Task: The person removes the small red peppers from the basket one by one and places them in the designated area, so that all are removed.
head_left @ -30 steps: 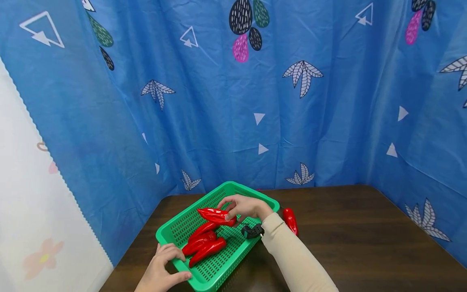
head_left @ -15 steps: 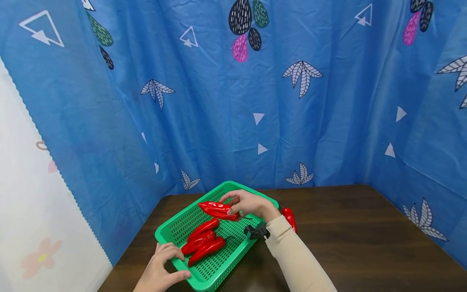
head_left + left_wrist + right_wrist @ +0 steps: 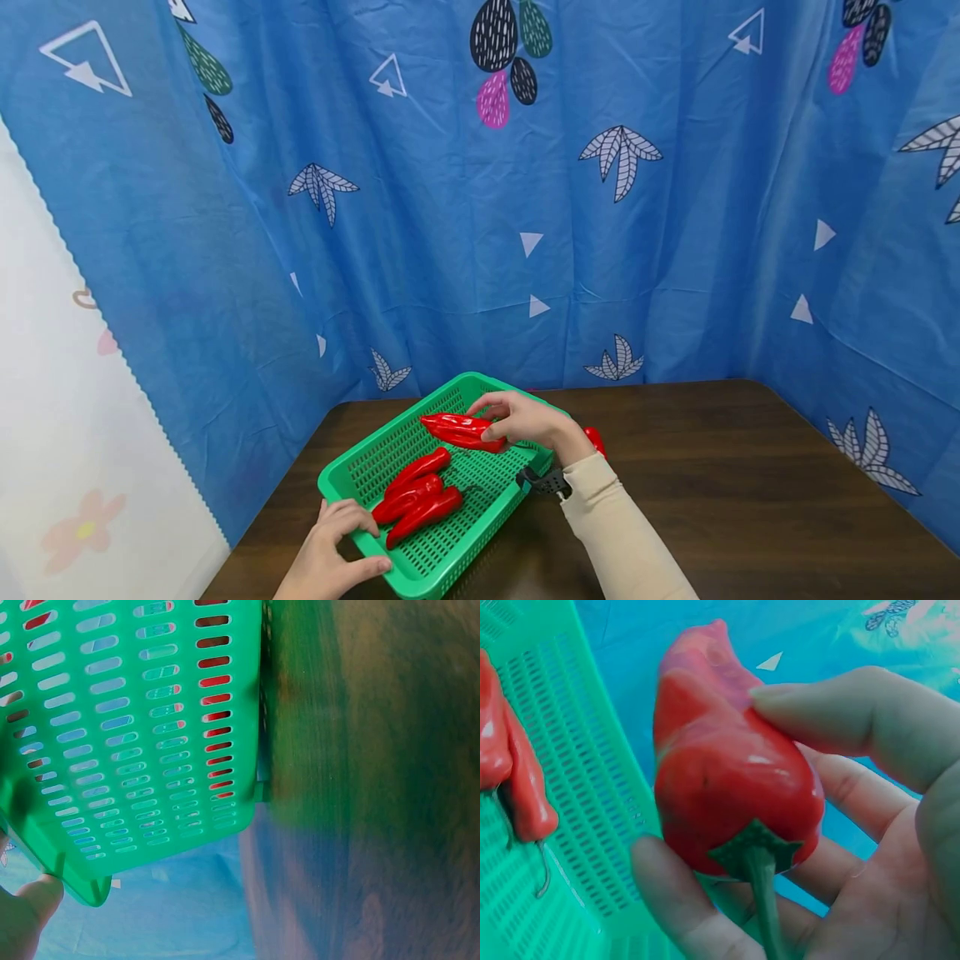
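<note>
My right hand (image 3: 528, 419) holds a red pepper (image 3: 457, 429) above the far part of a green slotted plastic basket (image 3: 333, 475). In the right wrist view the thumb and fingers pinch the sides of this pepper (image 3: 735, 780), whose green stem points toward the camera. Inside the basket's near left part lie 3 more red peppers (image 3: 423, 512). My left hand (image 3: 330, 550) grips the near left corner of the rim, fingers over the edge; its thumb (image 3: 41, 896) shows against the rim in the left wrist view.
Another red pepper (image 3: 595, 440) lies on the dark wooden table (image 3: 712, 500) just right of the basket, partly hidden by my right forearm. A blue patterned curtain (image 3: 450, 250) hangs behind the table and along its sides. A white cloth (image 3: 90, 417) hangs at the left.
My right hand has lifted the pepper away from the others and carried it slightly up and to the right. The left hand and the basket have stayed in place.
</note>
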{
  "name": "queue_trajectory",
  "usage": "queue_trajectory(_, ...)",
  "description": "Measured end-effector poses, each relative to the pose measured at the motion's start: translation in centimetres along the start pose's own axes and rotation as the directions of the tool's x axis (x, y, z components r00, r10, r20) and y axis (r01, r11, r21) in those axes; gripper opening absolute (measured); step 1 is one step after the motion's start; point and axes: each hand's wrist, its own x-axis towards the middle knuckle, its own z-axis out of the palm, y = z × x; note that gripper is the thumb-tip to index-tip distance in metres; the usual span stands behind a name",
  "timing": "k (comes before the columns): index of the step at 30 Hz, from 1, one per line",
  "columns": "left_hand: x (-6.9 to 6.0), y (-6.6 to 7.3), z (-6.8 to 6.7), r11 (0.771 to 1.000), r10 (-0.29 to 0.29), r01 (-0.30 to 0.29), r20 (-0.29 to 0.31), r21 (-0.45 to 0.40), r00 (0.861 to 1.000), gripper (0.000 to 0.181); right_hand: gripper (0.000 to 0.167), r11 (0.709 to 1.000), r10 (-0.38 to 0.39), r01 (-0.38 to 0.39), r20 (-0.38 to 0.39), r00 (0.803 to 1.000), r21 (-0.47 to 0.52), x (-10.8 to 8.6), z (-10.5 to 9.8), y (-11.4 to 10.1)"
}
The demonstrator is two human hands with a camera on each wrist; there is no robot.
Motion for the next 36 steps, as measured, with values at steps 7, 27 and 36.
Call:
queue_trajectory(7,0.0,0.1,0.0,1.000,-0.013,0.013,0.009,-0.010,1.000,0.029,0.035,1.000,-0.017,0.018,-0.061,0.998,0.003,-1.2,-0.6,1.1)
queue_trajectory(27,0.0,-0.1,0.0,1.000,0.010,-0.009,0.013,-0.016,1.000,0.032,0.038,0.997,-0.063,0.071,-0.208,0.976,0.031,-4.2,-1.5,2.9)
queue_trajectory(36,0.1,-0.1,-0.1,1.000,0.013,-0.012,0.018,-0.022,1.000,0.030,0.041,0.997,-0.063,0.073,-0.240,0.969,0.032,-4.9,-1.7,2.6)
